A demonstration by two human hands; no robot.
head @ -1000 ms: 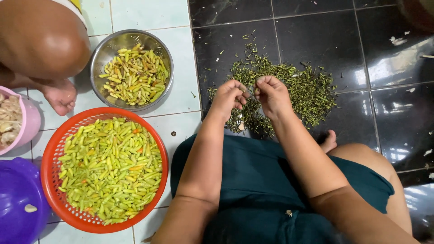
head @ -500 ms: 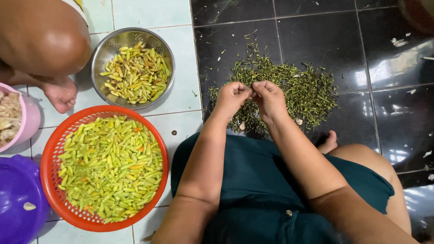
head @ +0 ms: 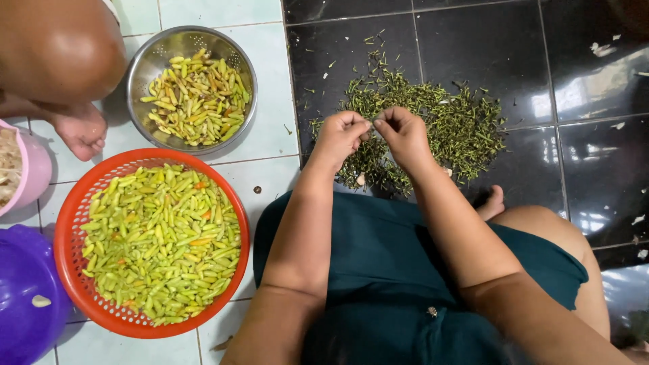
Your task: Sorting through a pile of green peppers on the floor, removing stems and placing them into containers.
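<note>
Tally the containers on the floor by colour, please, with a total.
Red-orange basket, holding green chilies: 1
Steel bowl, holding chilies: 1
Pink bowl, cut off at the left edge: 1
Purple container, cut off at the lower left: 1
Total: 4
Apart from these, the left hand and right hand meet fingertip to fingertip over the stem pile.

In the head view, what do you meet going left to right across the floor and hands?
Purple bowl → red basket of chillies → left hand → right hand → far side of the stem pile.
</note>
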